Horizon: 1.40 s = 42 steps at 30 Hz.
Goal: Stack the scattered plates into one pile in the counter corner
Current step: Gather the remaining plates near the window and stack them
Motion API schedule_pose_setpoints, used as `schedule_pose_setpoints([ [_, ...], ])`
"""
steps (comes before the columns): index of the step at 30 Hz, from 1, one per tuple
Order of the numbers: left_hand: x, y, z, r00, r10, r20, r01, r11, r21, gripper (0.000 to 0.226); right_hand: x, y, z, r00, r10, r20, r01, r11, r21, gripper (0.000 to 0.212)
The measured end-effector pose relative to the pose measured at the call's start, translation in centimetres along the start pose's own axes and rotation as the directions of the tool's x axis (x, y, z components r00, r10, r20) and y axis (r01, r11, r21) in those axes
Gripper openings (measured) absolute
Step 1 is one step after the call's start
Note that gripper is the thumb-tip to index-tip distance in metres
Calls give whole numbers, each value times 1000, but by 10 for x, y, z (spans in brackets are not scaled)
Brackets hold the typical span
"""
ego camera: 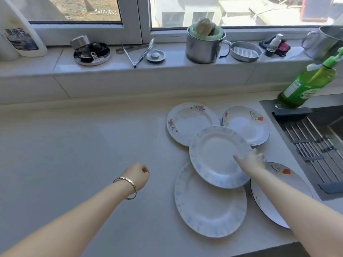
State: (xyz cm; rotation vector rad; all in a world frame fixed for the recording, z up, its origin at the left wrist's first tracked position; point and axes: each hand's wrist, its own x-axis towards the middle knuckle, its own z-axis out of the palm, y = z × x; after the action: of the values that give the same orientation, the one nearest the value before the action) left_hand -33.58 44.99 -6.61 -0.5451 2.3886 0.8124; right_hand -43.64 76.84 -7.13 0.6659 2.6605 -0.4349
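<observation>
Several plates lie on the beige counter near the sink. My right hand point(253, 161) grips the right rim of a blue-patterned plate point(213, 154), held tilted above the others. Under it lies a larger blue-patterned plate point(207, 208). A red-flower plate point(185, 121) sits behind, partly covered. A dark-rimmed plate with an orange mark point(248, 125) lies at the back right. Another dark-rimmed plate point(265, 201) lies under my right forearm. My left hand point(138, 175), with a bracelet on the wrist, hovers over bare counter with fingers curled and nothing in it.
The sink point(315, 145) with a drain rack lies to the right, a green soap bottle point(304, 86) at its back corner. The windowsill holds a steel mug point(204, 47), tongs point(141, 52), a steel dish point(246, 51) and a white bottle point(20, 34).
</observation>
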Motion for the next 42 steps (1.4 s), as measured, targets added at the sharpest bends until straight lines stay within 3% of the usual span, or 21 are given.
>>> schedule_pose_setpoints([
  [5, -2, 7, -1, 997, -59, -42, 58, 998, -34, 23, 36, 6, 8, 994, 110, 28, -113, 932, 344, 62],
  [7, 0, 6, -1, 995, -89, -51, 86, 995, -56, 26, 43, 11, 9, 990, 140, 25, -139, 915, 379, 55],
  [14, 3, 10, 5, 993, -97, -66, 90, 989, -114, 30, 44, 28, 3, 1000, 14, -17, -2, 846, 533, 38],
  [19, 3, 0, -2, 992, -86, -94, 71, 986, -154, 22, 28, 24, 0, 999, 38, -18, -15, 723, 691, 40],
  [24, -11, -34, -36, 968, -137, -212, 99, 979, -180, 19, -9, -18, 11, 998, -69, 11, 39, 677, 735, 42],
  [29, -38, -89, -90, 887, -232, -399, 160, 965, -206, 18, -68, -98, 32, 962, -265, 67, 121, 633, 764, 34],
  [36, -110, -207, -168, 712, -332, -618, 216, 942, -257, 22, -205, -219, 83, 852, -500, 156, 232, 627, 744, 35],
  [42, -188, -335, -217, 575, -432, -695, 278, 902, -331, 25, -338, -300, 141, 753, -587, 297, 218, 648, 729, 36],
])
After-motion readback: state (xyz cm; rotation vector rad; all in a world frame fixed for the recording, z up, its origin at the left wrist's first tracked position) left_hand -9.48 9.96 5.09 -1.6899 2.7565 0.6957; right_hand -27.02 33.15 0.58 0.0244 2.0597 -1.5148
